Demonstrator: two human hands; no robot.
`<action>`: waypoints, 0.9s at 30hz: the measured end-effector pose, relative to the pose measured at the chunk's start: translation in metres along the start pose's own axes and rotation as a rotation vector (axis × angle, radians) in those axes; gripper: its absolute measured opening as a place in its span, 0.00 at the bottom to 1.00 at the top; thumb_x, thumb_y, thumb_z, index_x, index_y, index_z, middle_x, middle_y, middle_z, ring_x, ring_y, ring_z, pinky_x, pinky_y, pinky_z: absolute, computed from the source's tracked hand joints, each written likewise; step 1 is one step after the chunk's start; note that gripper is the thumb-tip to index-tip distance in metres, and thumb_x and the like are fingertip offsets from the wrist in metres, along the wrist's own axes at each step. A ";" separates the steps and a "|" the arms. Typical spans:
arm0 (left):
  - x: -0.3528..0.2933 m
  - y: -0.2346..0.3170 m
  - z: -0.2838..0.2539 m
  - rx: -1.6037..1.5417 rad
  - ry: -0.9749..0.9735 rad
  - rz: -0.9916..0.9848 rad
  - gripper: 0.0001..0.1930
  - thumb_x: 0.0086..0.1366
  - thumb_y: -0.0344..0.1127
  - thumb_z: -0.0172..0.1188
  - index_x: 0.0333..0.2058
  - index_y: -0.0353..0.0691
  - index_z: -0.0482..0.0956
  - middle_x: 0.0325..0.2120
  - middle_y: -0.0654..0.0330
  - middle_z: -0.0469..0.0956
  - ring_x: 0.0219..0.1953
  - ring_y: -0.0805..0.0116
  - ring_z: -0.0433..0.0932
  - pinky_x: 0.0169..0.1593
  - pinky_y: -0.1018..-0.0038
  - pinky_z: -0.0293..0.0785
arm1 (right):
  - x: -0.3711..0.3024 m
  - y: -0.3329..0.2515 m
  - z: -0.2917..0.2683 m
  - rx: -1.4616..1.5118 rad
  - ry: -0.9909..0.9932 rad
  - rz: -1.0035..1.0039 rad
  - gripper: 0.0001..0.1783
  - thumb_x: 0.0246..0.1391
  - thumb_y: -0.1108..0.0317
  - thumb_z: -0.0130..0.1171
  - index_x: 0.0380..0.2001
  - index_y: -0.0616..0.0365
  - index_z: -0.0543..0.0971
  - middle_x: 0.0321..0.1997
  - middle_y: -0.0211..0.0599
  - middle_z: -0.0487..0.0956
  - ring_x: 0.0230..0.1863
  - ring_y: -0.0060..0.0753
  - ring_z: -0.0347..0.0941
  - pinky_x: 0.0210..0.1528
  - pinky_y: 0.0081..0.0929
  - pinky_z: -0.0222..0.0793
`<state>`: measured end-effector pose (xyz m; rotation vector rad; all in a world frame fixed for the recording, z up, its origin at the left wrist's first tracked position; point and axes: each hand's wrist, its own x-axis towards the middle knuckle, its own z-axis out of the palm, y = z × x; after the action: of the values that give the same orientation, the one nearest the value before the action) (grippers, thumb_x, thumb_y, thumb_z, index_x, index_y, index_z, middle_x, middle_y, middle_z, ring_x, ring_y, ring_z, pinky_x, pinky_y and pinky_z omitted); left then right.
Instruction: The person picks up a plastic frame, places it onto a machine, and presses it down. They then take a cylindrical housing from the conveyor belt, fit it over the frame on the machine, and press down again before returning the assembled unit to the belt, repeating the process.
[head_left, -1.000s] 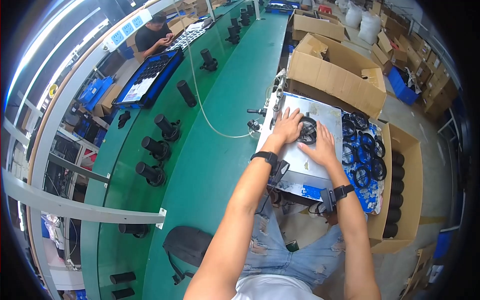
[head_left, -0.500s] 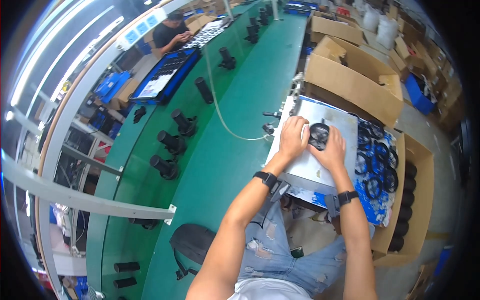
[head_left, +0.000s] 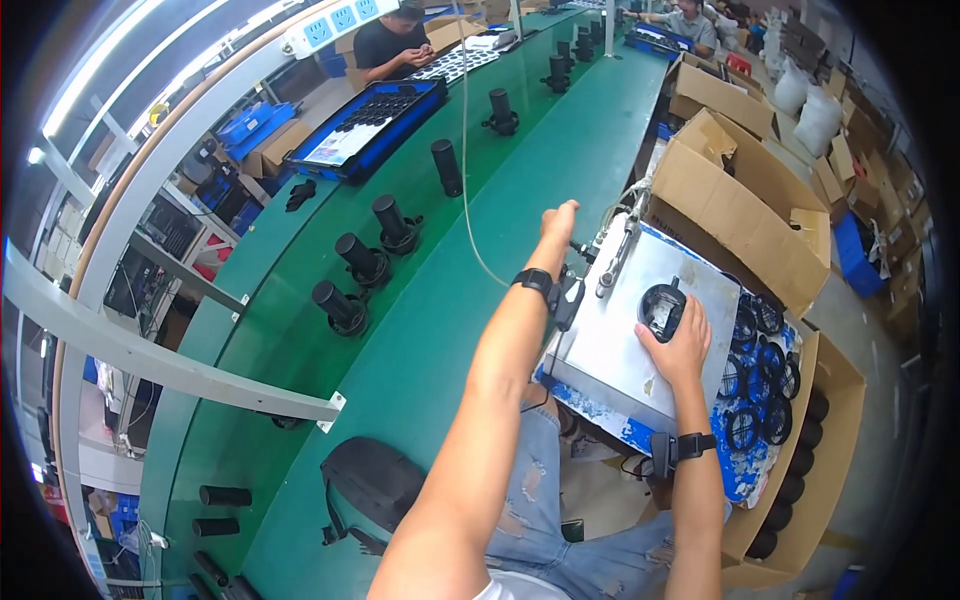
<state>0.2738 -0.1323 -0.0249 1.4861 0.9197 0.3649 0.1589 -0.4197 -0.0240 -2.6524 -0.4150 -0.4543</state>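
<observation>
My right hand [head_left: 684, 342] is closed around the right side of a black round ring-shaped part [head_left: 661, 311], which rests on the metal plate [head_left: 612, 365] of a small work stand. My left hand [head_left: 559, 222] reaches forward at the plate's left edge, beside a black lever handle [head_left: 583, 252]. Its fingers look curled, and whatever is in them is hidden. Between the hands, a metal cylinder fitting [head_left: 618, 260] lies along the plate's far left edge. More black ring parts [head_left: 742, 428] lie in a pile right of the plate.
Left is a green conveyor belt [head_left: 420, 385] bearing black cylinders on round bases [head_left: 360, 262]. A black bag [head_left: 372, 482] lies near me. Cardboard boxes [head_left: 740, 190] stand at the right, one holding black round parts [head_left: 790, 490]. Two people sit farther along the belt.
My left hand has left the ring part and moved forward and left, past the plate's edge. The right hand stays on the ring part. The view has shifted.
</observation>
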 end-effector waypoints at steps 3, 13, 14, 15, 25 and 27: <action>-0.043 0.018 0.006 0.059 -0.002 0.434 0.18 0.55 0.39 0.58 0.40 0.32 0.77 0.41 0.44 0.78 0.45 0.53 0.78 0.49 0.63 0.71 | 0.010 0.034 0.006 0.073 0.049 0.046 0.43 0.44 0.46 0.65 0.57 0.63 0.66 0.60 0.51 0.67 0.64 0.49 0.59 0.65 0.44 0.51; -0.182 -0.025 0.025 1.158 -0.798 1.332 0.14 0.58 0.40 0.57 0.39 0.38 0.78 0.35 0.56 0.77 0.31 0.58 0.81 0.33 0.64 0.78 | 0.082 0.007 -0.033 -0.376 -0.411 0.019 0.17 0.45 0.58 0.65 0.36 0.57 0.79 0.37 0.46 0.82 0.42 0.51 0.79 0.42 0.42 0.75; -0.182 -0.029 0.022 1.163 -0.799 1.320 0.14 0.58 0.40 0.57 0.39 0.38 0.78 0.35 0.56 0.77 0.31 0.58 0.81 0.33 0.64 0.78 | 0.085 0.006 -0.030 -0.474 -0.500 0.020 0.17 0.46 0.58 0.64 0.37 0.57 0.79 0.39 0.46 0.82 0.43 0.50 0.78 0.44 0.41 0.75; -0.183 -0.033 0.020 1.142 -0.835 1.357 0.15 0.59 0.43 0.56 0.39 0.39 0.78 0.36 0.56 0.77 0.32 0.59 0.82 0.33 0.64 0.78 | 0.087 0.006 -0.027 -0.572 -0.590 0.021 0.18 0.48 0.58 0.62 0.39 0.56 0.80 0.40 0.46 0.82 0.45 0.49 0.78 0.46 0.39 0.75; -0.162 -0.040 0.017 1.062 -0.869 1.434 0.12 0.56 0.47 0.61 0.28 0.46 0.83 0.30 0.58 0.82 0.33 0.59 0.83 0.33 0.63 0.78 | 0.091 -0.007 -0.021 -0.587 -0.637 0.075 0.16 0.42 0.63 0.63 0.36 0.57 0.83 0.42 0.46 0.82 0.46 0.45 0.79 0.47 0.36 0.75; -0.168 -0.039 0.019 1.090 -0.828 1.419 0.11 0.56 0.46 0.61 0.28 0.47 0.83 0.30 0.59 0.82 0.33 0.59 0.83 0.33 0.63 0.78 | 0.086 0.000 -0.025 -0.512 -0.525 0.019 0.15 0.40 0.64 0.64 0.34 0.57 0.83 0.39 0.47 0.82 0.43 0.46 0.79 0.46 0.38 0.76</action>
<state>0.1689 -0.2706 -0.0151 2.8009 -0.9314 0.1561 0.2306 -0.4118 0.0297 -3.2642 -0.4740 0.1881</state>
